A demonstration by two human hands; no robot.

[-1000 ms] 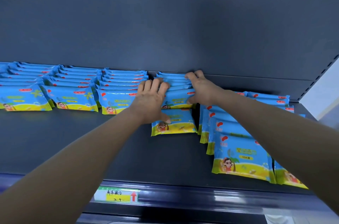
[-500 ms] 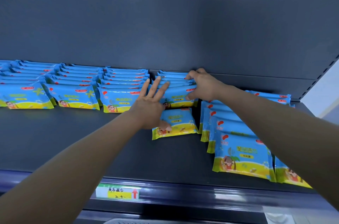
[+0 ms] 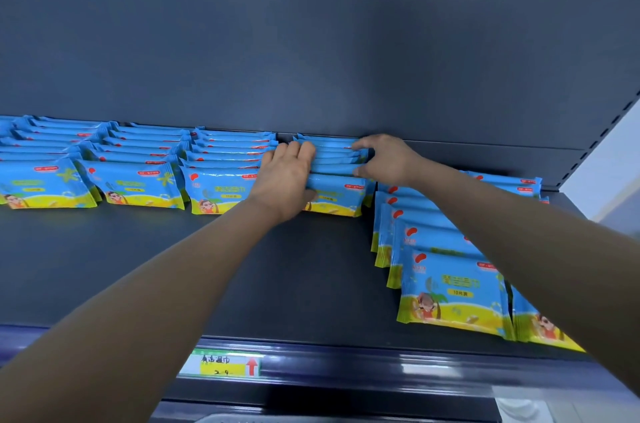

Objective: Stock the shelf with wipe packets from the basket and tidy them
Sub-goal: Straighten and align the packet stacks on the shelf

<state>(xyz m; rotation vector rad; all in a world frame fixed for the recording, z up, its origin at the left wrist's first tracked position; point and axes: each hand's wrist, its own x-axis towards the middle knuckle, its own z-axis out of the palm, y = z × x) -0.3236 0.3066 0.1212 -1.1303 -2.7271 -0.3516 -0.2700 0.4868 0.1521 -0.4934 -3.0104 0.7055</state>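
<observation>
Head camera: flat left hand (image 3: 287, 177) and curled right hand (image 3: 384, 159) squeeze one packet row (image 3: 333, 163). Beside the right forearm, staggered packets (image 3: 450, 284) look untidied.

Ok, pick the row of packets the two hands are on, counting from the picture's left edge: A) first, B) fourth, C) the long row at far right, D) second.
B: the left hand presses and the right hand pinches the fourth row from the left.
</observation>
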